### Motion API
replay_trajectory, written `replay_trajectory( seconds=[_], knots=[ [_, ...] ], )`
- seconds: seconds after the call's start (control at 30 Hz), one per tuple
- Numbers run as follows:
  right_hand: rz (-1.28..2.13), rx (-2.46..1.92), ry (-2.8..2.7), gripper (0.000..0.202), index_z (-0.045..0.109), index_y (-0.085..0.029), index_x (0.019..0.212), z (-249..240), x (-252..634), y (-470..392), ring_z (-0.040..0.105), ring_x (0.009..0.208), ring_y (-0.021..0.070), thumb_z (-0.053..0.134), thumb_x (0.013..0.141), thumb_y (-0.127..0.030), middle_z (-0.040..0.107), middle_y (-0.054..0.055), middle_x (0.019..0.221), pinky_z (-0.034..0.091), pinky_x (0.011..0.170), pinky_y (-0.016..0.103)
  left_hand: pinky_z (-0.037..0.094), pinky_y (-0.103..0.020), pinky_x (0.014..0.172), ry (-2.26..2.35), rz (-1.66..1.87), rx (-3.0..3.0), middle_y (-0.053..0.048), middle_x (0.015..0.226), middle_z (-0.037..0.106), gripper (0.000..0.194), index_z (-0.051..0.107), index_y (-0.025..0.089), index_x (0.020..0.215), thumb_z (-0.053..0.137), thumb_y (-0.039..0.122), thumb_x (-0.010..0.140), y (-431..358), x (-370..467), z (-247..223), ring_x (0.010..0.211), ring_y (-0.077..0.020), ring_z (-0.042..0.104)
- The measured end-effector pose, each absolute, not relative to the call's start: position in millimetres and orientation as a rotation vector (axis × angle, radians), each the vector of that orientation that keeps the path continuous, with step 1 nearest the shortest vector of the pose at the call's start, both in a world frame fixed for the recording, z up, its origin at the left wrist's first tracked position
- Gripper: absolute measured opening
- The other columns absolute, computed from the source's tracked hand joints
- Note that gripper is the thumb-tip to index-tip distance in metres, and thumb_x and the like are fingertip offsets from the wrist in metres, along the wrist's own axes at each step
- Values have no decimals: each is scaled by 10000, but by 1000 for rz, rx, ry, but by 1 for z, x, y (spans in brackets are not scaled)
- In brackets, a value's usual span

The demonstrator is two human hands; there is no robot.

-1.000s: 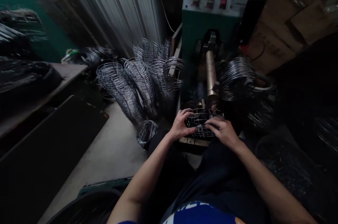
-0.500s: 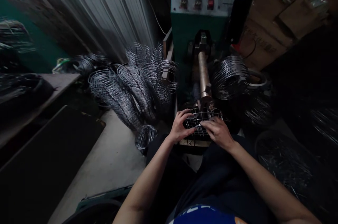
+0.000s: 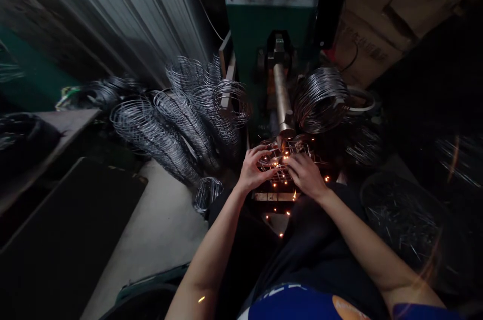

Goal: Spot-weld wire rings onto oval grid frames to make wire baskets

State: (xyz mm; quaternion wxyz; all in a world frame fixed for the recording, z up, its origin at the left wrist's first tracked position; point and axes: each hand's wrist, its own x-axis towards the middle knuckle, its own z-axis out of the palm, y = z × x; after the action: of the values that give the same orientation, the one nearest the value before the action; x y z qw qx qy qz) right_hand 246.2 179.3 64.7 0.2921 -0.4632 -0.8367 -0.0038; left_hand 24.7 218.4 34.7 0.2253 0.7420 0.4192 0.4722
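Observation:
A small wire basket sits under the electrode rod of a spot welder, between my two hands. My left hand grips its left side, thumb at the near edge and fingers at the far edge. On the right side, my right hand has its fingers closed on the wires near the rod's tip. Bright orange sparks fly out around the basket and fall toward my legs. The fingertips and the exact contact point are partly hidden by wires and glare.
Stacks of wire rings lean left of the machine, with a small wire piece at their foot. A wire coil hangs to the right. Cardboard boxes stand behind it. A dark bin holds loose wire pieces at the right.
Sparks now burst from beneath the electrode, where there were none before. The rod's tip looks lower against the basket. Both hands keep their hold, and the camera view has shifted slightly.

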Motion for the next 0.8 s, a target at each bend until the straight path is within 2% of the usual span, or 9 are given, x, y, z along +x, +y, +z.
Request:
replay_trajectory(
  seconds=[0.13, 0.33, 0.5, 0.6, 0.67, 0.73, 0.8],
  knots=[
    [33, -1325, -2043, 132, 656, -204, 1088, 59, 239, 195, 635, 984, 255, 574, 988, -228, 633, 120, 1097, 545, 879, 390, 480, -451, 1027, 1173, 1286, 2037, -107, 1256, 682, 511, 723, 205, 1083, 923, 357, 638, 235, 25, 39, 1184, -288, 619],
    [50, -1315, -1953, 186, 636, -205, 1141, 67, 241, 186, 629, 1060, 264, 566, 1001, -306, 612, 119, 1136, 542, 945, 418, 475, -455, 1037, 1185, 1244, 2031, -98, 1266, 674, 498, 722, 214, 1079, 915, 312, 631, 243, 23, 38, 1170, -280, 620],
    [-14, -1453, -1841, 245, 634, -197, 1150, 65, 297, 161, 636, 1025, 249, 529, 1013, -369, 637, 112, 1103, 529, 926, 394, 465, -464, 1055, 1157, 1183, 2049, -89, 1266, 676, 491, 716, 214, 1067, 910, 314, 628, 245, 20, 45, 1184, -282, 616],
    [-108, -1702, -1767, 292, 661, -195, 1097, 32, 372, 138, 647, 987, 259, 496, 991, -411, 670, 111, 1039, 522, 928, 401, 450, -474, 1057, 1172, 1183, 2124, -96, 1268, 678, 493, 715, 209, 1071, 906, 343, 637, 247, 18, 49, 1202, -296, 609],
    [-154, -1950, -1672, 362, 675, -172, 1043, -3, 434, 114, 658, 948, 298, 463, 943, -448, 681, 144, 997, 536, 902, 444, 440, -481, 1065, 1184, 1189, 2126, -98, 1262, 682, 501, 716, 205, 1069, 912, 340, 628, 251, 18, 50, 1193, -298, 617],
    [-127, -2231, -1549, 412, 672, -152, 974, -42, 496, 84, 671, 912, 359, 437, 859, -469, 688, 188, 943, 550, 859, 518, 438, -481, 1069, 1188, 1193, 2084, -93, 1256, 685, 503, 721, 207, 1055, 922, 314, 607, 257, 19, 48, 1176, -294, 629],
    [49, -2493, -1373, 357, 639, -192, 814, -79, 548, 51, 688, 845, 408, 441, 752, -482, 682, 195, 808, 560, 815, 575, 442, -480, 1068, 1185, 1191, 2053, -91, 1257, 684, 497, 725, 210, 1044, 925, 297, 597, 263, 20, 47, 1180, -297, 631]
  ],
)
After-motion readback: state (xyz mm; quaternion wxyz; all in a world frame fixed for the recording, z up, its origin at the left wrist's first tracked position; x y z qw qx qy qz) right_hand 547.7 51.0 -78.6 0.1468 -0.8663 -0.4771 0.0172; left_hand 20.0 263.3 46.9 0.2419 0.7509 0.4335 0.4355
